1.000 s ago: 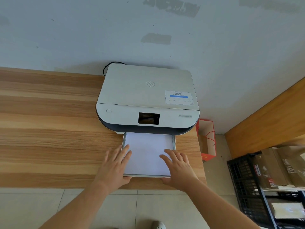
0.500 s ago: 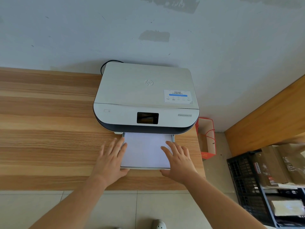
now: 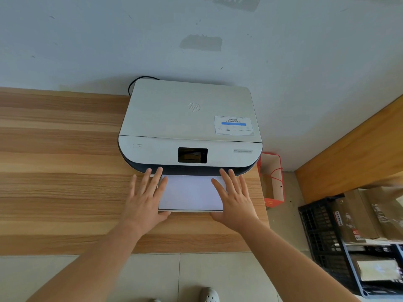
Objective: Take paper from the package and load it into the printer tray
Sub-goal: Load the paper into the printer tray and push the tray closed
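Both hands are flat and open, left hand and right hand on the tray edges. Paper sits between them, tray partway into the printer just past the fingertips.

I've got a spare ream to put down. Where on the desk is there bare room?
Left of the printer the desk is bare to the picture's edge. The front is crowded: tray, left hand, right hand. Right of the printer, only a narrow strip.
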{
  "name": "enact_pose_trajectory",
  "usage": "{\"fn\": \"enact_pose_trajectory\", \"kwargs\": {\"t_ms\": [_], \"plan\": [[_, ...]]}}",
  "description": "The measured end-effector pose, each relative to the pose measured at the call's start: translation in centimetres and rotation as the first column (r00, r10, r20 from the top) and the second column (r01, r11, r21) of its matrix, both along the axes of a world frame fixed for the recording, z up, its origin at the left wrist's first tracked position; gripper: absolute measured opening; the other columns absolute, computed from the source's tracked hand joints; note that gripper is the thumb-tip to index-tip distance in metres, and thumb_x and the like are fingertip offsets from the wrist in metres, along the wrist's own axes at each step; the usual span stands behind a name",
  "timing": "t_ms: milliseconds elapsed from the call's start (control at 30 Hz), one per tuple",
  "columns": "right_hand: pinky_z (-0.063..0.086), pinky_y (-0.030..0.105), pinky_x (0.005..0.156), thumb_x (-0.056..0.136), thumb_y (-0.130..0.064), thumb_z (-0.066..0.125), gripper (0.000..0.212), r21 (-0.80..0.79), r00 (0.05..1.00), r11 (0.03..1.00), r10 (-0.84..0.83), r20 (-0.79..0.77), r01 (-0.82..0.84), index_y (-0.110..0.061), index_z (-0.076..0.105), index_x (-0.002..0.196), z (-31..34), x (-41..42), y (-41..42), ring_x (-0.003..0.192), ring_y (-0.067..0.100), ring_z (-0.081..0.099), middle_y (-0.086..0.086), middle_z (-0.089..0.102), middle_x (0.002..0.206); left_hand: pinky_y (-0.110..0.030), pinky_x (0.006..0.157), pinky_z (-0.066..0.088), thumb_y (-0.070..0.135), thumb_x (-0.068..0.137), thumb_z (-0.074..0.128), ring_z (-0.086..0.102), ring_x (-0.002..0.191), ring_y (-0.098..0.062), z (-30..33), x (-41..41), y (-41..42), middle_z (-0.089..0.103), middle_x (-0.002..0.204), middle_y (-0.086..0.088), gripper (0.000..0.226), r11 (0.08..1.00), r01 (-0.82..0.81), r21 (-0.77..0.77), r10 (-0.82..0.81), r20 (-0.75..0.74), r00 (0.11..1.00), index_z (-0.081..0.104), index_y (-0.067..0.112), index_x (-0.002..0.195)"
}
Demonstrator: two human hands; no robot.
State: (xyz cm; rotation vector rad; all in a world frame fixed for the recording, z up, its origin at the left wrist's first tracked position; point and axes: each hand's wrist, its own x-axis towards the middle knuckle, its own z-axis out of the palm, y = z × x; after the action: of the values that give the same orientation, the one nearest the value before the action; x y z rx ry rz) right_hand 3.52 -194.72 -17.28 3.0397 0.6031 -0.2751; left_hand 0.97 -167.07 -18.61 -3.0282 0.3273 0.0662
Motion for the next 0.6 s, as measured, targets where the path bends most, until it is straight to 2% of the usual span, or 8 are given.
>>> {"fn": "enact_pose_trajectory", "kwargs": {"t_ms": [67,367,600], "plan": [[-0.014,0.052,0.115,0.079,-0.063,0.055,0.096,-0.005,1.0,1.0,-0.006,0.017,0.006,-0.029,0.004,0.153,0.0,0.3,0.1,0.144,0.028,-0.028,0.007,-0.016,0.161,-0.059,0.115,0.01,0.067,0.067,0.066,0.003,0.147,-0.032,0.1,0.3,0.0,0.005,0.161,-0.009,0.106,1.0,0.003,0.0,-0.003,0.007,1.0,0.022,0.017,0.149],[-0.015,0.053,0.114,0.081,-0.065,0.055,0.098,-0.078,0.999,0.997,-0.024,0.031,0.026,-0.03,-0.003,0.153,0.0,1.9,0.3,0.141,0.029,-0.033,0.008,-0.027,0.158,-0.06,0.115,0.01,0.063,0.066,0.07,0.001,0.148,-0.032,0.4,2.0,-0.1,0.002,0.161,-0.01,0.109,1.0,0.017,-0.014,-0.016,0.028,0.999,0.015,0.019,0.15],[-0.011,0.054,0.115,0.078,-0.062,0.061,0.103,-0.086,0.997,0.996,-0.03,0.07,0.036,-0.027,0.001,0.154,0.1,3.1,0.5,0.144,0.032,-0.027,0.011,-0.021,0.16,-0.059,0.116,0.007,0.062,0.067,0.071,-0.003,0.148,-0.032,0.5,3.4,-0.2,-0.004,0.162,-0.01,0.11,1.0,0.031,-0.004,-0.03,0.042,0.999,0.015,0.021,0.152]]}}
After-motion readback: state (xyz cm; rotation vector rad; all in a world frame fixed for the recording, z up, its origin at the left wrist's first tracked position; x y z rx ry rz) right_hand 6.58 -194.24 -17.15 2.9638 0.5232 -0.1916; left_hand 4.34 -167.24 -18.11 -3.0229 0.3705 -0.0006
